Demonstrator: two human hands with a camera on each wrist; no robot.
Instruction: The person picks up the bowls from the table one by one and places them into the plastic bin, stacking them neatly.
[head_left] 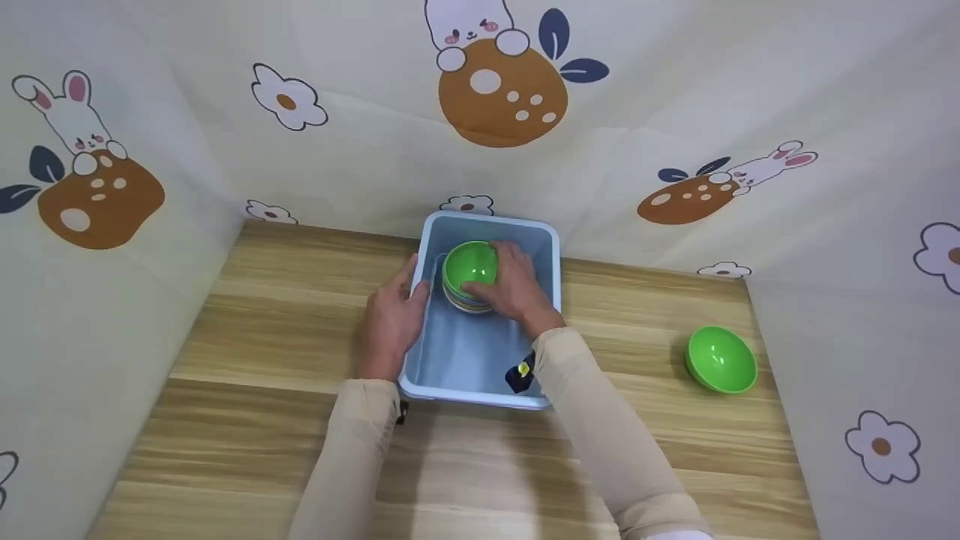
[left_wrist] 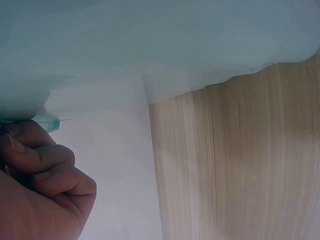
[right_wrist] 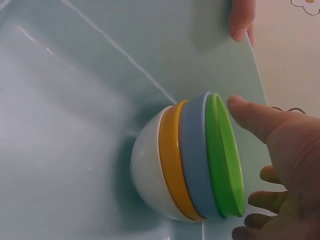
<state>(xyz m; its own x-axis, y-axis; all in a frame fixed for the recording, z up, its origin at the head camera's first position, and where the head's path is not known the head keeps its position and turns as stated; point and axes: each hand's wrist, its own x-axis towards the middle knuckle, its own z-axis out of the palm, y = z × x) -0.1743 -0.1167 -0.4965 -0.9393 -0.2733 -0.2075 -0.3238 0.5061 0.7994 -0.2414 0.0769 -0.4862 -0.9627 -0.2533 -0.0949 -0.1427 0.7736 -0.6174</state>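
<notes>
A light blue plastic tub [head_left: 472,398] stands on the wooden table. Its left rim is held by my left hand [head_left: 391,321], thumb over the inner side; curled fingers show by the edge in the left wrist view. Inside the tub is a stack of nested bowls: a white bowl [right_wrist: 148,167] lowest, then an orange bowl [right_wrist: 172,165], a blue bowl [right_wrist: 195,157] and a green bowl [right_wrist: 215,155] on top. My right hand [head_left: 516,287] is spread over the stack's right side, thumb and fingers straight beside the green rim, gripping nothing.
Another green bowl [head_left: 721,360] sits by itself on the right part of the wooden table [head_left: 262,322]. Pale cloth walls [head_left: 360,150] printed with rabbits and flowers enclose the table at the back and both sides. The tub's far end is close to the back cloth.
</notes>
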